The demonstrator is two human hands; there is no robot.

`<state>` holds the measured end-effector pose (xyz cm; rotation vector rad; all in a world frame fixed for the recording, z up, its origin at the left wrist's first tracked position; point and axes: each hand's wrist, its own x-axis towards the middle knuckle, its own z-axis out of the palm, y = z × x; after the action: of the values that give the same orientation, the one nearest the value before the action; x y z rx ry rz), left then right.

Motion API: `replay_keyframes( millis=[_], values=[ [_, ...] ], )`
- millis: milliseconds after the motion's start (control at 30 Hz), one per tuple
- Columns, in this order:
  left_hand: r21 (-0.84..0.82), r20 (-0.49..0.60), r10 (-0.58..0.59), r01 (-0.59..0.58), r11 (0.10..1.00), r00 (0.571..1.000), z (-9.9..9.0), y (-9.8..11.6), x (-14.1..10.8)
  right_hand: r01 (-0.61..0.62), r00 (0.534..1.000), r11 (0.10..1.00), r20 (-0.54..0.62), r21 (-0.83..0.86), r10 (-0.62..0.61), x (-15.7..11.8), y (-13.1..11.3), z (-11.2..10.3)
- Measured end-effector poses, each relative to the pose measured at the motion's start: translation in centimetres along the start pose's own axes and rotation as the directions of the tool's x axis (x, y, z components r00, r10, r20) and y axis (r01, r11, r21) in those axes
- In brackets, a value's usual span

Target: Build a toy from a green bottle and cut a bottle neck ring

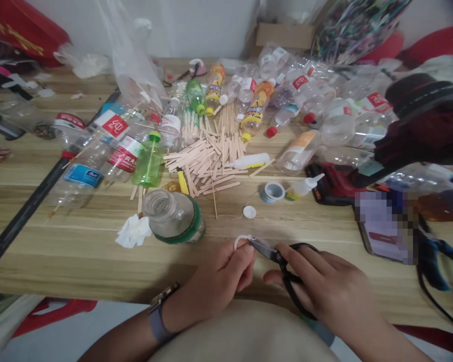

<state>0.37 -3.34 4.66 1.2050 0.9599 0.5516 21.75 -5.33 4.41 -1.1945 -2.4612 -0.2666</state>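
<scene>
My left hand (234, 264) is closed, pinching a thin white curved strip (242, 238) that looks like a plastic ring or the rim of a cap. Scissors (279, 257) with black handles are gripped in my right hand (330, 286). Their blade tips touch or overlap the white strip at my left fingertips; whether they are cutting into it I cannot tell. Just beyond my hands lie a white bottle cap (249, 211) and a small grey-blue ring-shaped roll (272, 192). A wide-mouthed clear jar (175, 216) with a green band tilts left of my left hand.
Wooden craft sticks (200, 161) are heaped mid-table, with a white glue bottle (251, 161) on them. Many plastic bottles (337, 123) crowd the back. On the right are a red-black power tool (340, 181) and a phone (381, 226). A crumpled tissue (133, 231) lies left of the jar.
</scene>
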Motion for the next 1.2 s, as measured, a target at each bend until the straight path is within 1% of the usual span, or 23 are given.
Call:
replay_keyframes(
  millis=[67,100,133,167,233,267,300,333,367,400,433,467,500,533,567,600,667,733,800,867,967,1100,1200],
  values=[
    [0.043,0.037,-0.011,0.009,0.999,0.999,-0.4,0.2,-0.1,-0.086,0.994,0.976,0.081,0.198,0.071,-0.4,0.2,0.0],
    [0.074,0.059,-0.011,0.006,0.997,0.998,-0.7,0.3,-0.2,-0.165,0.979,0.932,0.165,0.323,0.117,-0.6,0.3,-0.1],
    [0.104,0.082,-0.011,0.002,0.995,0.997,-1.0,0.4,-0.2,-0.266,0.949,0.856,0.275,0.443,0.152,-0.7,0.4,-0.2],
    [0.128,0.108,-0.011,-0.003,0.992,0.994,-1.3,0.6,-0.3,-0.378,0.901,0.751,0.400,0.542,0.165,-0.9,0.6,-0.3],
    [0.155,0.177,-0.016,-0.012,0.988,0.984,-1.8,0.9,-0.4,-0.581,0.779,0.489,0.620,0.651,0.100,-1.0,1.0,-0.6],
    [0.155,0.214,-0.020,-0.013,0.988,0.977,-2.0,1.0,-0.4,-0.658,0.722,0.354,0.691,0.665,0.043,-1.0,1.2,-0.7],
    [0.148,0.245,-0.024,-0.013,0.989,0.969,-2.1,1.1,-0.4,-0.709,0.681,0.238,0.732,0.664,-0.012,-1.0,1.3,-0.8],
    [0.133,0.262,-0.025,-0.011,0.991,0.965,-2.1,1.1,-0.4,-0.734,0.661,0.168,0.749,0.658,-0.047,-0.9,1.4,-0.9],
    [0.110,0.264,-0.025,-0.004,0.994,0.964,-2.1,1.1,-0.4,-0.733,0.660,0.167,0.749,0.659,-0.056,-0.8,1.4,-0.9],
    [0.081,0.247,-0.030,0.010,0.997,0.968,-2.0,1.0,-0.3,-0.710,0.677,0.240,0.735,0.662,-0.022,-0.6,1.4,-0.8],
    [0.051,0.217,-0.038,0.027,0.998,0.976,-1.9,1.0,-0.2,-0.657,0.718,0.376,0.695,0.654,0.047,-0.4,1.2,-0.8],
    [0.024,0.181,-0.045,0.042,0.999,0.982,-1.7,0.9,-0.1,-0.572,0.778,0.547,0.615,0.611,0.127,-0.3,1.0,-0.7],
    [0.005,0.148,-0.054,0.054,0.999,0.988,-1.5,0.8,0.0,-0.468,0.846,0.712,0.499,0.524,0.188,-0.1,0.8,-0.6],
    [-0.011,0.124,-0.061,0.063,0.998,0.990,-1.2,0.8,0.1,-0.366,0.904,0.835,0.372,0.411,0.213,0.0,0.5,-0.5],
    [-0.025,0.111,-0.067,0.070,0.997,0.992,-1.0,0.7,0.2,-0.277,0.945,0.914,0.254,0.297,0.204,0.1,0.2,-0.4],
    [-0.044,0.105,-0.070,0.075,0.996,0.992,-0.8,0.6,0.2,-0.204,0.972,0.959,0.159,0.197,0.174,0.2,-0.1,-0.4],
    [-0.087,0.101,-0.076,0.085,0.993,0.992,-0.5,0.5,0.3,-0.107,0.992,0.993,0.065,0.050,0.104,0.4,-0.5,-0.4],
    [-0.111,0.090,-0.079,0.089,0.990,0.993,-0.4,0.5,0.3,-0.063,0.998,0.997,0.026,-0.047,0.064,0.6,-0.7,-0.4],
    [-0.104,0.078,-0.083,0.091,0.990,0.994,-0.3,0.5,0.4,-0.042,0.999,0.994,0.006,-0.101,0.043,0.7,-0.7,-0.4],
    [-0.089,0.073,-0.091,0.097,0.991,0.993,-0.3,0.5,0.3,-0.030,1.000,0.993,-0.002,-0.112,0.030,0.8,-0.6,-0.4],
    [-0.068,0.076,-0.083,0.088,0.994,0.994,-0.4,0.5,0.3,-0.021,1.000,0.997,0.016,-0.076,0.023,0.7,-0.3,-0.3],
    [-0.048,0.071,-0.041,0.045,0.998,0.997,-0.5,0.2,0.0,-0.006,0.999,0.999,0.035,-0.042,0.008,0.6,0.0,-0.4],
    [-0.033,0.061,-0.015,0.017,0.999,0.998,-0.4,0.0,-0.1,0.007,1.000,0.999,0.031,-0.052,-0.005,0.4,0.1,-0.6]
  ],
)
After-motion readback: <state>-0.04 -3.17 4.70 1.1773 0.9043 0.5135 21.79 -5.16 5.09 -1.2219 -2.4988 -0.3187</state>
